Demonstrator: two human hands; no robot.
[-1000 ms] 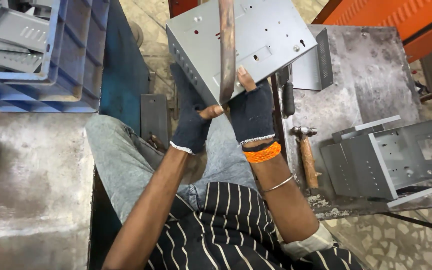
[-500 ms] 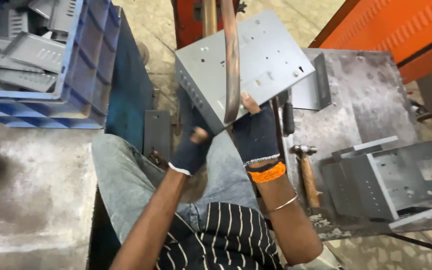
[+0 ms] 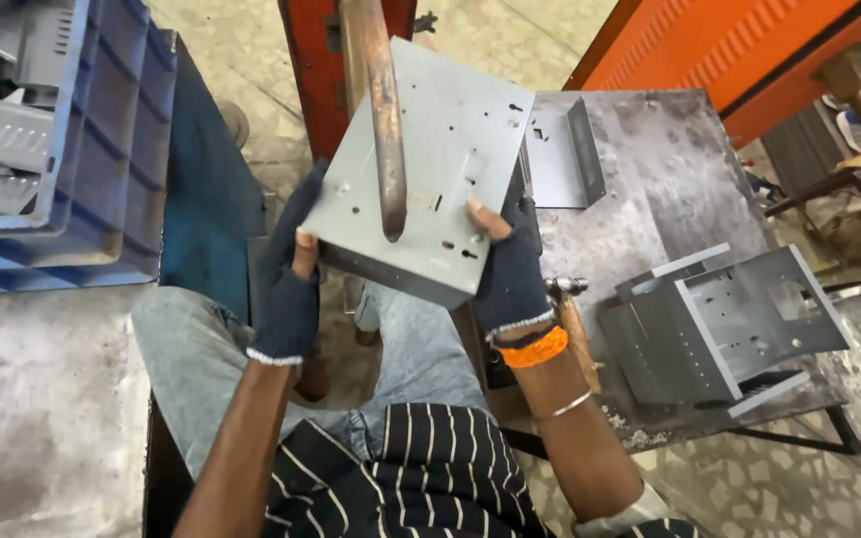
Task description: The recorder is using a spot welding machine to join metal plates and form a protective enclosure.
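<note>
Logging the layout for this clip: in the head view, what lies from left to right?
Blue plastic crate of grey metal parts → left hand in a dark fingerless glove → grey perforated sheet-metal panel held in both hands → right hand → hammer → grey sheet-metal chassis on the steel table.

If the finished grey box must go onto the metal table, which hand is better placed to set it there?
Probably the right hand. It grips the grey box on the edge nearest the metal table; the left hand holds the far edge, beside the blue crate.
</note>
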